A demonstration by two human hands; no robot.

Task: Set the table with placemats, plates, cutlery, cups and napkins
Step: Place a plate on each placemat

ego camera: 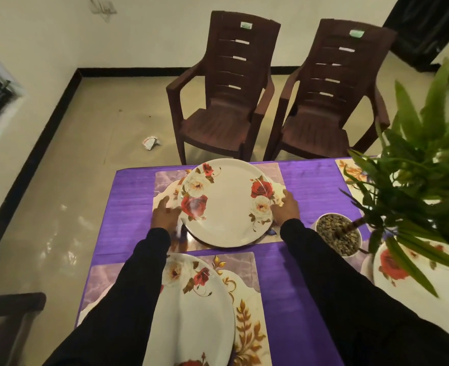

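Both hands hold one rose-patterned plate (227,200) at its rim over the far placemat (276,173): right hand (284,207) pinching its right edge, left hand (165,213) with fingers spread at the left edge. Three plates, three placemats, two brown chairs (218,101) beyond; chair labels unreadable

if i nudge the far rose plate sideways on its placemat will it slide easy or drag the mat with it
The far rose plate looks rigid and glossy, so it would probably slide rather than flex. Its placemat also shines, which suggests little grip between them; the mat may stay put. The plate seems light for its size, possibly melamine, since both hands steady it only at the rim.
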